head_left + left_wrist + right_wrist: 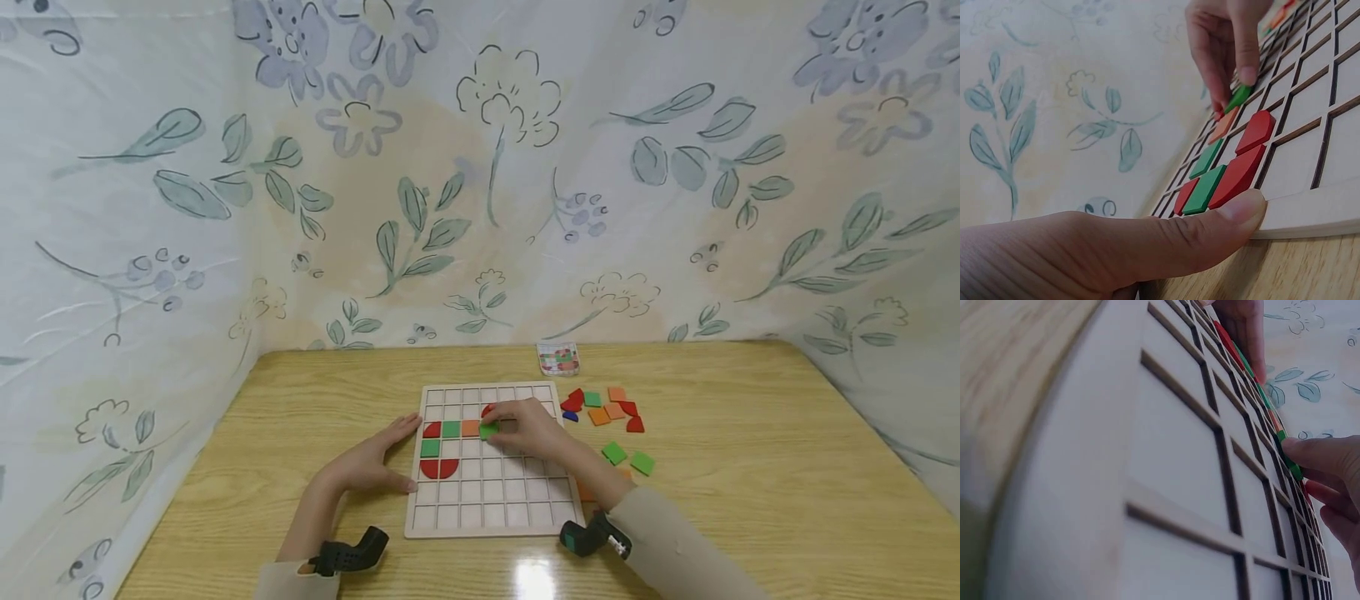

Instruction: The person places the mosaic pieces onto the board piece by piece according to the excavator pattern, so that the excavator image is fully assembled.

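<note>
A wooden grid board point(480, 492) lies on the table with red, green and orange tiles in some of its upper-left cells. My right hand point(527, 429) pinches a green square tile point(489, 431) between thumb and fingers, over the row beside an orange tile point(470, 428). In the left wrist view that green tile point(1240, 96) is tilted. A red tile point(488, 410) shows partly behind the right fingers. My left hand point(372, 460) rests at the board's left edge, its thumb point(1210, 234) against the rim and its fingers extended. Two red rounded tiles point(439, 469) sit side by side near that thumb.
Loose red, orange, green and blue tiles point(600, 412) lie right of the board. Two green squares point(628, 458) are nearer, and an orange tile point(586, 492) is partly under the right forearm. A small patterned card point(558, 359) lies by the floral cloth backdrop point(480, 208).
</note>
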Demonstrator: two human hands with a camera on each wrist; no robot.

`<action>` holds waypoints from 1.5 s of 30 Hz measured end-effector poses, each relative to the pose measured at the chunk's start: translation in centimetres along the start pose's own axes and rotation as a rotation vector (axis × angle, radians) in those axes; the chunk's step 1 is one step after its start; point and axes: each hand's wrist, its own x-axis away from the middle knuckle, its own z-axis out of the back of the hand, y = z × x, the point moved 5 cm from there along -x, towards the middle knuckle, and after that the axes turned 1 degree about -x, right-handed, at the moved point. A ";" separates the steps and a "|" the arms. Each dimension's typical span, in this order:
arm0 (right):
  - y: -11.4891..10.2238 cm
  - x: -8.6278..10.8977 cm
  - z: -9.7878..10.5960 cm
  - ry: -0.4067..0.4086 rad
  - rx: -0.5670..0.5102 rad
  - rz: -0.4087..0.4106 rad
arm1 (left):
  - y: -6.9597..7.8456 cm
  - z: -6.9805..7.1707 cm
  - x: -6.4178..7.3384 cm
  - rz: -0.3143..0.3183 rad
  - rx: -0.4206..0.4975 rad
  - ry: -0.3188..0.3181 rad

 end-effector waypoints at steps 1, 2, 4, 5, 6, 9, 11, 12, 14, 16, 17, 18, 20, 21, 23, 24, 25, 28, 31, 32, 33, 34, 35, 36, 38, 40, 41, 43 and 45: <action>0.1 0.0 0.0 -0.002 -0.002 -0.006 | 0.0 0.0 0.0 -0.001 0.002 0.000; 0.2 0.0 0.0 -0.002 -0.007 -0.014 | 0.0 0.0 0.0 0.000 0.003 0.001; 0.4 0.0 0.1 -0.005 -0.017 -0.026 | 0.0 0.1 0.0 0.003 0.003 0.004; 0.5 0.0 0.1 -0.004 -0.025 -0.030 | 0.0 0.1 0.0 0.004 0.001 0.005; 0.5 0.1 0.1 -0.003 -0.023 -0.027 | 0.0 0.1 0.0 0.005 0.000 0.006; 0.5 0.1 0.2 -0.002 -0.028 -0.021 | 0.1 0.2 0.1 0.005 -0.017 0.006; 0.4 0.1 0.2 0.000 -0.022 -0.010 | 0.1 0.2 0.0 0.002 -0.015 0.006; 0.4 0.0 0.2 0.001 -0.020 -0.007 | 0.1 0.2 0.0 0.002 -0.014 0.006; 0.3 0.0 0.1 0.000 -0.014 -0.004 | 0.1 0.1 0.0 0.003 -0.002 0.005; 0.2 0.0 0.1 0.002 0.003 0.001 | 0.1 0.1 0.0 -0.005 0.003 0.004; 0.2 0.0 0.1 0.003 0.007 -0.004 | 0.1 0.0 0.0 -0.006 0.003 0.002; 0.1 0.0 0.1 0.005 0.008 -0.008 | 0.0 0.0 0.0 -0.008 0.002 0.002; 0.1 0.0 0.1 0.007 0.019 -0.014 | 0.0 0.0 -0.1 -0.010 -0.002 0.004; 0.1 0.0 0.1 0.008 0.021 -0.019 | 0.0 0.0 -0.1 -0.010 -0.002 0.005; 0.0 -0.1 0.1 0.008 0.029 -0.025 | 0.0 0.0 -0.1 -0.006 -0.005 0.006; 0.0 -0.1 0.1 0.007 0.034 -0.027 | 0.1 0.0 -0.1 -0.005 -0.007 0.008; 0.0 -0.1 0.1 0.005 0.040 -0.028 | 0.1 0.0 -0.1 -0.004 -0.008 0.008; -0.1 -0.2 0.1 0.000 0.055 -0.023 | 0.1 0.0 -0.1 -0.002 -0.008 0.010; -0.1 -0.3 0.0 -0.001 0.069 0.001 | 0.1 0.0 -0.1 0.000 -0.007 0.011; -0.1 -0.3 0.0 0.001 0.071 0.012 | 0.0 0.0 -0.2 0.000 -0.006 0.011; -0.1 -0.3 0.1 0.001 0.074 0.019 | 0.0 0.0 -0.2 0.000 -0.005 0.011; -0.2 -0.3 0.0 0.002 0.076 0.025 | 0.0 0.0 -0.2 0.001 -0.005 0.011; -0.1 -0.3 0.0 0.003 0.076 0.024 | 0.0 0.0 -0.1 0.001 -0.004 0.010; -0.1 -0.2 0.0 0.003 0.076 0.020 | 0.1 0.0 -0.1 0.002 -0.002 0.010; -0.1 -0.1 0.0 0.006 0.073 0.010 | 0.1 0.0 -0.1 0.002 0.003 0.008; -0.1 0.0 0.0 0.011 0.078 -0.002 | 0.2 0.0 -0.1 0.003 0.008 0.006; -0.1 0.1 0.0 0.014 0.078 -0.006 | 0.3 0.0 -0.1 0.004 0.010 0.005; -0.1 0.2 0.0 0.029 0.073 -0.005 | 0.3 0.0 -0.1 0.006 0.011 0.004; -0.1 0.3 0.1 0.054 0.065 -0.002 | 0.3 0.0 0.0 0.011 0.011 0.006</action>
